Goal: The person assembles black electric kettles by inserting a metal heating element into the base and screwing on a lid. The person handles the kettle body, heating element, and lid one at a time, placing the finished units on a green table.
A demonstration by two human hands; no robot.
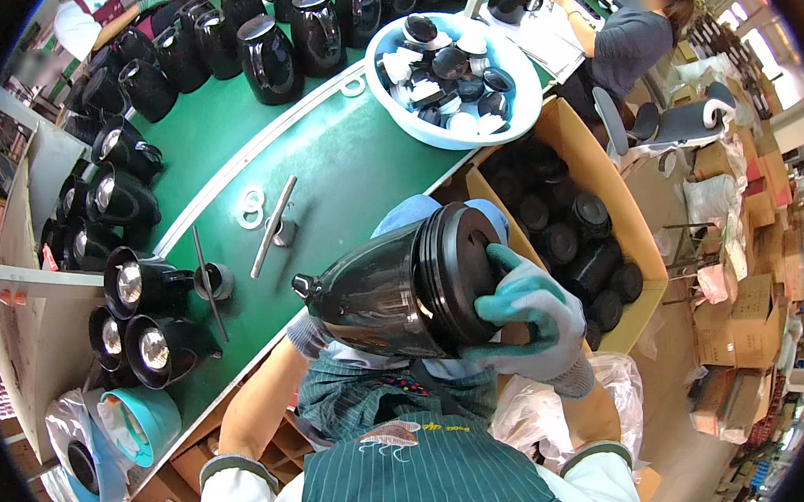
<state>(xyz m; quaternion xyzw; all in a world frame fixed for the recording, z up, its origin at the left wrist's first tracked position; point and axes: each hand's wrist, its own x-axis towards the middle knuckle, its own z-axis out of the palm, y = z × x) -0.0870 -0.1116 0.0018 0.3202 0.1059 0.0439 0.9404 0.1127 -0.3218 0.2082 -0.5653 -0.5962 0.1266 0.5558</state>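
Head view shows a glossy black jug (372,296) lying tilted at the middle of the frame, its narrow tip toward the left and its broad, ridged round end toward the right. On that end the gloved right hand (538,320) is clamped, its fingers bent against the black disc. The left hand (311,336) goes behind the jug; only its grey cuff shows well, so I cannot tell how its fingers close.

Just right of the jug stands a cardboard box (645,274) of black round parts (588,213). Left of the jug, on the green table (340,180), are a metal rod (274,225) and white rings (249,207). Above, at the upper centre, a pale blue basin (531,113) holds black and white lids (450,63). More black jugs (270,63) line the upper left, and a co-worker (632,49) sits at the upper right.
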